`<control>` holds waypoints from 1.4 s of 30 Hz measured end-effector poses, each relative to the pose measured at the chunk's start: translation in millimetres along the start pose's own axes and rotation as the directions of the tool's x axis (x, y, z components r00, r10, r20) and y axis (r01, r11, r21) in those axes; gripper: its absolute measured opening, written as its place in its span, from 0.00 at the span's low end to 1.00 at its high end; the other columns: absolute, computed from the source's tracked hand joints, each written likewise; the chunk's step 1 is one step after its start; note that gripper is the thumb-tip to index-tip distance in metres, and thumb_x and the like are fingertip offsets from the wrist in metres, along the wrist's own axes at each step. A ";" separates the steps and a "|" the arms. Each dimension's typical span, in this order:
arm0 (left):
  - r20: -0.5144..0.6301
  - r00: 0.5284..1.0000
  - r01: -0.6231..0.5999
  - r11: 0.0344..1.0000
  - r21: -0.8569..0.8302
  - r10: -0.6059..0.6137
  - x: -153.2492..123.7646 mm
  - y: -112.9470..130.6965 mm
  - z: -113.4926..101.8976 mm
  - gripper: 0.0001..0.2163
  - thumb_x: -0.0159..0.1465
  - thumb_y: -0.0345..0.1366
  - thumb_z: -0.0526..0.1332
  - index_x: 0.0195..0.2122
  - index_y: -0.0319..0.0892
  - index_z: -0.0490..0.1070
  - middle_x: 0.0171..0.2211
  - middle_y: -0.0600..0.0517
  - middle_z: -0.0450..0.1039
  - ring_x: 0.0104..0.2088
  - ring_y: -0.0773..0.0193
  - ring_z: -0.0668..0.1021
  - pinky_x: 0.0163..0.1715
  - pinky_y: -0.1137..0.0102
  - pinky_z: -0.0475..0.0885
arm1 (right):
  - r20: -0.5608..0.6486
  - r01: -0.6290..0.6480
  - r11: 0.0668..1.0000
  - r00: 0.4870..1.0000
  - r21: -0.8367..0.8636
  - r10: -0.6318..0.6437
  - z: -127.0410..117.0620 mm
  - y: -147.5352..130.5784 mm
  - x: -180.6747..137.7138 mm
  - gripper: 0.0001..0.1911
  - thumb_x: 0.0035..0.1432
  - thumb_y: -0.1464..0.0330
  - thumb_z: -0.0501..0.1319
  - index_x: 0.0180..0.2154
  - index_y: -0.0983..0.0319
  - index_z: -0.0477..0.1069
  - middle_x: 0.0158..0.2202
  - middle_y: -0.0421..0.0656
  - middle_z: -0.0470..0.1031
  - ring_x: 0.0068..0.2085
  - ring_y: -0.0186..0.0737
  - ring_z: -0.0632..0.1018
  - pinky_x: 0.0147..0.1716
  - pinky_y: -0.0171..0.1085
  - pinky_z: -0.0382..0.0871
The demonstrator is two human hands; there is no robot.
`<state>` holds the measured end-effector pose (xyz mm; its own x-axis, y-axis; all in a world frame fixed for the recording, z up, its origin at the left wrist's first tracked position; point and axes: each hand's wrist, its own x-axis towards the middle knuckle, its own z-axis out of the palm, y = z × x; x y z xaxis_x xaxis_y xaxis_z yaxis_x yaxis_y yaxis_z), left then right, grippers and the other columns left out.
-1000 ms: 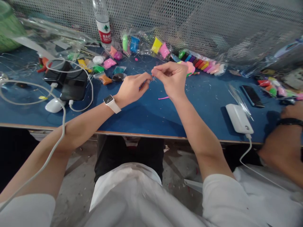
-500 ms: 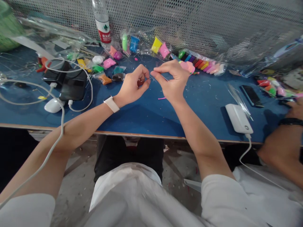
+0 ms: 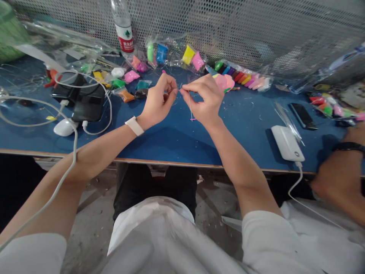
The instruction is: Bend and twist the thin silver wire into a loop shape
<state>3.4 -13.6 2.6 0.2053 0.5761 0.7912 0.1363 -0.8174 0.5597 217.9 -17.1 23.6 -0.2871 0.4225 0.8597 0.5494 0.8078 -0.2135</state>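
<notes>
My left hand [image 3: 159, 99] and my right hand [image 3: 203, 98] are raised a little over the blue table [image 3: 176, 137], fingertips almost meeting. Both are closed in a pinch on a thin wire [image 3: 189, 104] that runs between them; one strand hangs down from the right fingers. A small pink strip [image 3: 193, 119] lies on the table just below the right hand. A white watch [image 3: 134, 126] sits on my left wrist. A pink clay lump [image 3: 225, 82] lies just behind the right hand.
Small bags of coloured clay [image 3: 188, 55] line the back by the mesh wall, beside a water bottle [image 3: 123, 30]. Two dark phones [image 3: 88, 102] with white cables and a white mouse [image 3: 64, 126] lie left. A white power bank [image 3: 286, 142] lies right, near another person's arm [image 3: 339, 167].
My hands have drawn closer together and turned; the wire now hangs down from my right fingers, where before it was held level between the hands.
</notes>
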 end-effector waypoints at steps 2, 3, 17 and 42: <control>-0.007 1.000 -0.003 1.000 0.004 0.003 -0.4 -1.9 -0.1 0.16 0.81 0.56 0.58 0.49 0.48 0.70 0.33 0.55 0.68 0.28 0.69 0.73 0.29 0.70 0.70 | -0.001 0.019 1.000 1.000 -0.018 -0.019 2.2 2.1 -2.2 0.12 0.79 0.55 0.62 0.50 0.52 0.83 0.43 0.42 0.85 0.46 0.46 0.86 0.52 0.56 0.86; -0.011 1.000 -0.003 1.000 0.005 0.003 -0.5 -2.1 0.1 0.17 0.81 0.57 0.58 0.49 0.48 0.70 0.33 0.55 0.68 0.29 0.69 0.74 0.29 0.70 0.70 | -0.005 0.027 0.999 1.000 -0.021 -0.027 3.3 2.8 -3.3 0.12 0.79 0.56 0.62 0.50 0.52 0.83 0.43 0.42 0.85 0.47 0.46 0.86 0.53 0.56 0.86; 0.017 1.000 -0.023 0.973 0.230 0.019 5.1 22.5 -6.1 0.07 0.78 0.44 0.61 0.44 0.49 0.70 0.27 0.57 0.66 0.23 0.67 0.68 0.26 0.67 0.65 | 0.097 -0.134 0.990 0.987 0.043 0.130 -14.2 -6.3 11.2 0.18 0.76 0.46 0.62 0.48 0.46 0.86 0.53 0.42 0.87 0.60 0.54 0.84 0.67 0.64 0.80; 0.152 0.985 -0.124 0.934 0.335 0.076 6.9 12.7 -15.0 0.13 0.80 0.50 0.58 0.44 0.48 0.73 0.35 0.50 0.79 0.33 0.61 0.82 0.34 0.67 0.73 | 0.163 -0.230 0.943 0.967 0.242 0.194 -18.3 -23.3 16.6 0.19 0.75 0.43 0.62 0.46 0.47 0.84 0.45 0.41 0.89 0.48 0.45 0.85 0.57 0.50 0.85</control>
<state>-7.9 -19.9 18.8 0.3598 0.5046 0.7848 0.4267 -0.8370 0.3426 214.7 -36.4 51.4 -0.2991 0.6324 0.7145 0.3941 0.7639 -0.5111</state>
